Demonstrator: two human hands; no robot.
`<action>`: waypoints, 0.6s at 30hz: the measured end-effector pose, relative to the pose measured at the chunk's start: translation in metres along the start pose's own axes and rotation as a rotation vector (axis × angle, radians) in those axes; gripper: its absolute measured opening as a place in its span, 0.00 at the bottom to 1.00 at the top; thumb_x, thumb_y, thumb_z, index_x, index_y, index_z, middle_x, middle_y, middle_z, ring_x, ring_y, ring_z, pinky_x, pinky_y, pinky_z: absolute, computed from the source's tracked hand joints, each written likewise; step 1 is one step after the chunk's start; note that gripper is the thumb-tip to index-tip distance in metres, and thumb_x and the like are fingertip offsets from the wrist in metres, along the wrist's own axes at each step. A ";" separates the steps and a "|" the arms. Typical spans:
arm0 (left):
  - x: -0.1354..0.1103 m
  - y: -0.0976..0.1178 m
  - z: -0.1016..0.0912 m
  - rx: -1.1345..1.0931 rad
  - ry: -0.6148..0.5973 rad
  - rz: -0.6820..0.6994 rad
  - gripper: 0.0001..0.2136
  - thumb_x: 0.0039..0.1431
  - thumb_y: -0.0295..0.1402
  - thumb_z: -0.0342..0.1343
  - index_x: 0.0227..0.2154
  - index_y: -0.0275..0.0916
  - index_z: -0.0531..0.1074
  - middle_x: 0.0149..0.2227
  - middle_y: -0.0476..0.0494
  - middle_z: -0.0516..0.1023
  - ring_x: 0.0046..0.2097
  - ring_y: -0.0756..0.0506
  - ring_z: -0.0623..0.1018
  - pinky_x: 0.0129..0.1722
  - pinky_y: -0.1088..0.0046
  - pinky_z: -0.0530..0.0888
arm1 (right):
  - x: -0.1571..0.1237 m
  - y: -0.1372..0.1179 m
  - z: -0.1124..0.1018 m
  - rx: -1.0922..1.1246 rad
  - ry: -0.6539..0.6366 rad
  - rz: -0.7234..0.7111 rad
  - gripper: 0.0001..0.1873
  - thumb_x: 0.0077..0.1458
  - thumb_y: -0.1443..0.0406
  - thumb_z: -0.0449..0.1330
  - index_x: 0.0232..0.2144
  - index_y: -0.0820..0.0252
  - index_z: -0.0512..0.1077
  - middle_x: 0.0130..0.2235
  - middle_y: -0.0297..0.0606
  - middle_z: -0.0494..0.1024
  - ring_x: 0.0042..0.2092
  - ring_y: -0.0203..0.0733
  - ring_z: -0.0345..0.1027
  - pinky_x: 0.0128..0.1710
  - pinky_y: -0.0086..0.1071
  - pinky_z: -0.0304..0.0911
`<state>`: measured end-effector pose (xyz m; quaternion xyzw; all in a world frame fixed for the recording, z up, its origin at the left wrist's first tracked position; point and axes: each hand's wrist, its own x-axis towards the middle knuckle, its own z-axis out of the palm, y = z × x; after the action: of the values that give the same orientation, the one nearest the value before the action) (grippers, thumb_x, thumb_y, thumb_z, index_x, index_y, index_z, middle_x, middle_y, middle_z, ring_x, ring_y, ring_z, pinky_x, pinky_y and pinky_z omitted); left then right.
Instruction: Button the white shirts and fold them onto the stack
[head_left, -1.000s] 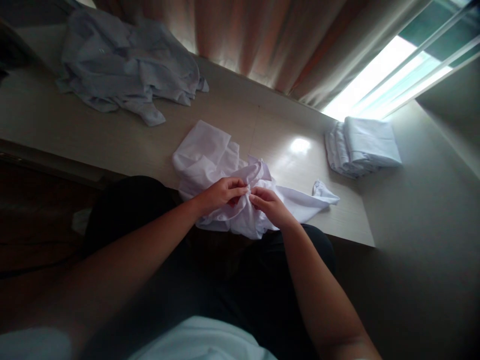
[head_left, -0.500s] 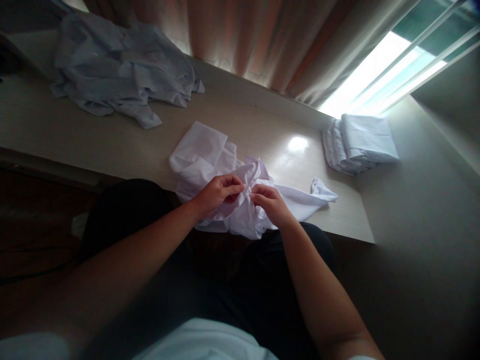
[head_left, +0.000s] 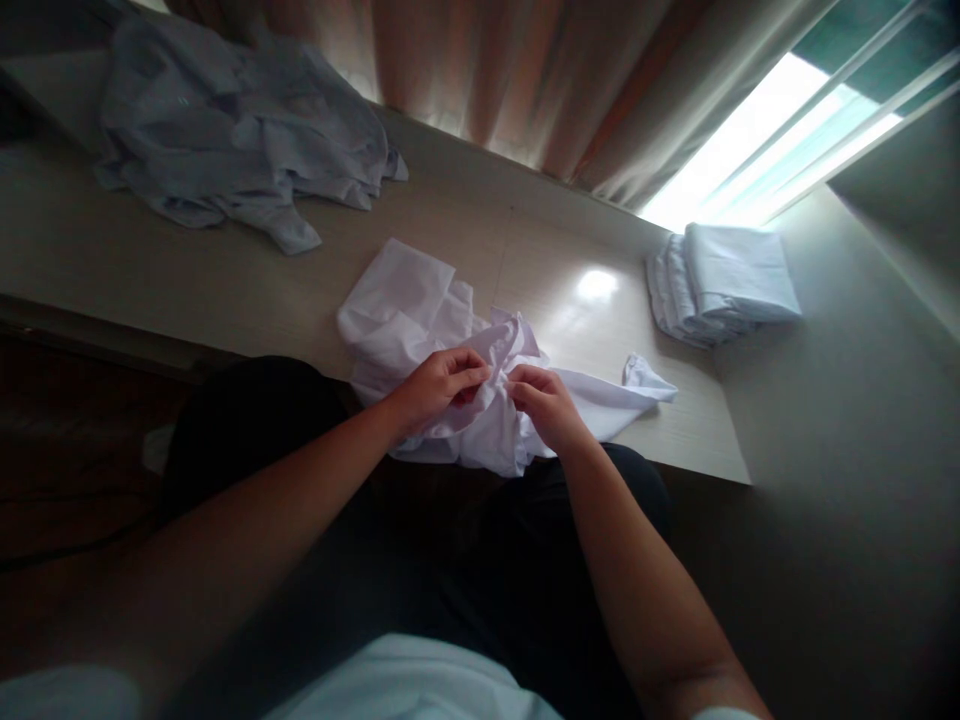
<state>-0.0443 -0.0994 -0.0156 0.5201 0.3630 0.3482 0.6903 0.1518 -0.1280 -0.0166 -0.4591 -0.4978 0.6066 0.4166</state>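
A crumpled white shirt (head_left: 405,300) lies across the front edge of the table, part of it hanging over my lap, with one sleeve stretched out to the right. My left hand (head_left: 448,385) pinches the shirt's cloth near its middle between thumb and fingers. Close beside it, my right hand (head_left: 544,400) pinches the same part of the shirt from the right. The fingertips of both hands almost meet. Whatever small detail lies between them is too small to make out.
On the pale wooden table (head_left: 585,330), a loose heap of white clothes (head_left: 247,130) lies at the back left. A stack of folded white clothes (head_left: 739,270) stands at the right by the wall (head_left: 840,400). Behind hangs a curtain (head_left: 480,80) beside a bright window (head_left: 765,140).
My right hand has shifted very slightly to the right, its fingers still pinching the shirt. My left hand keeps nearly the same place. The view has tilted a little.
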 end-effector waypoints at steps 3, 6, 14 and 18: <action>-0.003 0.004 -0.004 0.224 -0.098 0.019 0.14 0.58 0.44 0.58 0.29 0.37 0.70 0.22 0.52 0.68 0.25 0.52 0.67 0.25 0.76 0.62 | -0.001 -0.002 -0.001 0.029 0.037 0.021 0.11 0.51 0.62 0.64 0.22 0.58 0.68 0.21 0.27 0.61 0.24 0.31 0.51 0.25 0.29 0.46; -0.006 0.011 -0.010 0.479 -0.225 0.039 0.16 0.58 0.46 0.58 0.27 0.36 0.71 0.23 0.51 0.69 0.26 0.52 0.67 0.26 0.75 0.60 | -0.001 -0.003 -0.001 0.059 0.047 0.023 0.11 0.51 0.61 0.64 0.23 0.58 0.68 0.22 0.27 0.61 0.24 0.32 0.51 0.25 0.29 0.46; -0.010 0.027 -0.039 0.794 -0.500 0.032 0.10 0.54 0.40 0.59 0.27 0.38 0.74 0.25 0.50 0.72 0.28 0.49 0.70 0.28 0.73 0.60 | 0.003 0.001 -0.004 0.014 0.057 0.035 0.11 0.52 0.60 0.64 0.24 0.57 0.68 0.22 0.27 0.61 0.24 0.31 0.52 0.25 0.28 0.47; -0.009 0.028 -0.046 0.829 -0.316 0.119 0.09 0.57 0.38 0.54 0.27 0.38 0.69 0.25 0.51 0.70 0.28 0.49 0.68 0.29 0.73 0.59 | 0.001 -0.001 -0.015 -0.057 0.001 0.089 0.12 0.53 0.57 0.64 0.26 0.57 0.69 0.22 0.27 0.64 0.25 0.32 0.56 0.26 0.28 0.53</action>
<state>-0.0912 -0.0796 0.0043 0.8198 0.3313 0.1286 0.4491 0.1661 -0.1234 -0.0171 -0.4928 -0.4939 0.6097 0.3761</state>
